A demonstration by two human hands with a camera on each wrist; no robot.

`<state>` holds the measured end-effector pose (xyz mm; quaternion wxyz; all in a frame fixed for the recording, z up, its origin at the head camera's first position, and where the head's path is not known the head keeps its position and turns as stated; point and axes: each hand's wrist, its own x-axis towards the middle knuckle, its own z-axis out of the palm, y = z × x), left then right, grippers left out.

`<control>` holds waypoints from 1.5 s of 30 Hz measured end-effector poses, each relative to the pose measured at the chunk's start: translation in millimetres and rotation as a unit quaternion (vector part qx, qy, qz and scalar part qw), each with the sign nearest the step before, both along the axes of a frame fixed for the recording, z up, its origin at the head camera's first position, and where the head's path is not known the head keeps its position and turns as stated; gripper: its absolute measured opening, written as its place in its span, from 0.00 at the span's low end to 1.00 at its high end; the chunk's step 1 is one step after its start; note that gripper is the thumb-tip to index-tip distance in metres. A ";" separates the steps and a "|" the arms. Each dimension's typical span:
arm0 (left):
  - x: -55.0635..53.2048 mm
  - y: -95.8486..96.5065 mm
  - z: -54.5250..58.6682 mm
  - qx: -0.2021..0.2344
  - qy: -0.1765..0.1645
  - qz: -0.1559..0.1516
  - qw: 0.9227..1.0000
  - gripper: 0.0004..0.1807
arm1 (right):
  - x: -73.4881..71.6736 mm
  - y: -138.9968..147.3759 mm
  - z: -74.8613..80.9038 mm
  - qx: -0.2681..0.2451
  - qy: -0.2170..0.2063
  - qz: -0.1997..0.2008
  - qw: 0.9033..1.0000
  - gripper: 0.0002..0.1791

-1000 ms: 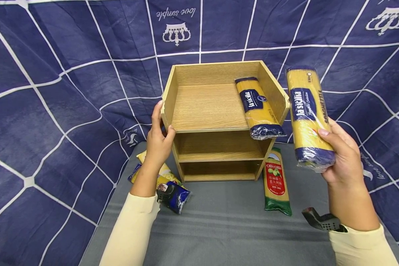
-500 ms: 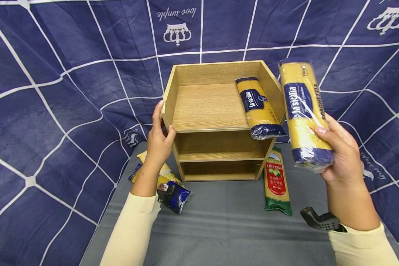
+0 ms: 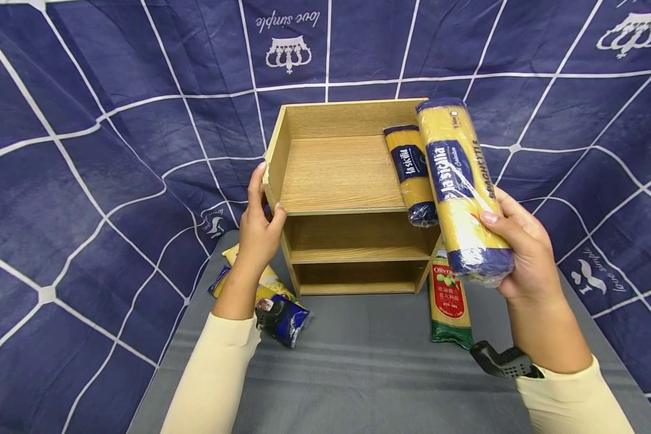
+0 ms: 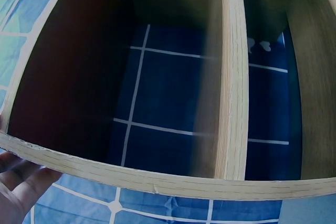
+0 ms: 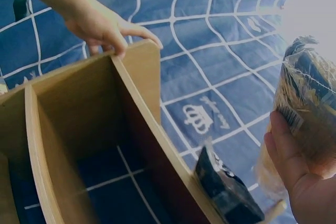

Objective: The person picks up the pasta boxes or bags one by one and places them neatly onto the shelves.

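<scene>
My right hand (image 3: 526,247) grips a bag of spaghetti (image 3: 461,187) by its lower right side, thumb on the front. The bag is raised at the right side of the wooden shelf (image 3: 352,208) and overlaps its right wall in the head view. A second spaghetti bag (image 3: 410,161) lies on the shelf's top board, partly hidden behind the held one; its end (image 5: 226,187) also shows in the right wrist view. My left hand (image 3: 261,232) holds the shelf's left side panel, thumb at the front edge and fingers along the outside.
A red-labelled pasta bag (image 3: 449,298) with a green end lies on the grey cloth (image 3: 369,367) right of the shelf. Yellow and blue packets (image 3: 287,316) lie at its left, partly behind my left forearm. Blue checked fabric (image 3: 141,150) hangs behind and at both sides.
My right hand has carried the spaghetti bag left, from beside the shelf to over its right wall, partly covering the bag lying there. The left hand stays on the shelf.
</scene>
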<state>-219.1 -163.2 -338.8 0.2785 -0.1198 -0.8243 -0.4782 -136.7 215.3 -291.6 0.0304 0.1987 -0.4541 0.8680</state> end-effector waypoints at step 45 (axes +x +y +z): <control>0.9 1.1 0.6 0.008 -0.001 0.000 1.000 0.42 | -41.9 -51.0 26.6 0.181 -0.120 0.041 0.975 0.28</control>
